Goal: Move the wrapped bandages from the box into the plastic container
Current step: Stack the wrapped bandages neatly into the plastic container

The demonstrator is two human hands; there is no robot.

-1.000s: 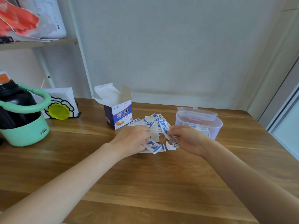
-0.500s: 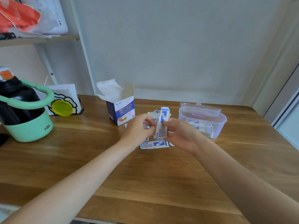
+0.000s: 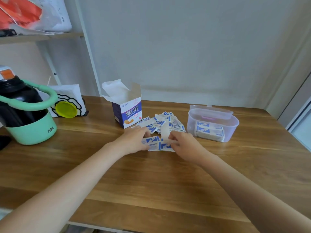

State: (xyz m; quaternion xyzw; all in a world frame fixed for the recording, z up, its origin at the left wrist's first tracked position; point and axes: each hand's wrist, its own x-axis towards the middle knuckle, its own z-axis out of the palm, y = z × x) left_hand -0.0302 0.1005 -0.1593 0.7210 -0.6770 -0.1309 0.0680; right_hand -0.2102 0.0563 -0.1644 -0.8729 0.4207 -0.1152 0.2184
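Left hand (image 3: 134,140) and right hand (image 3: 183,145) pinch a small bundle of wrapped bandages (image 3: 158,145) low over the bench (image 3: 151,182) | loose bandage pile (image 3: 165,123) just beyond the bundle | open box (image 3: 127,113) left of the pile | plastic container (image 3: 232,130) right of it, a stack of bandages inside

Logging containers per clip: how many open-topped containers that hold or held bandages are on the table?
2. The open cardboard box stands left of the loose bandage pile; the plastic container sits right of it, with stacked bandages inside. None seems hidden.
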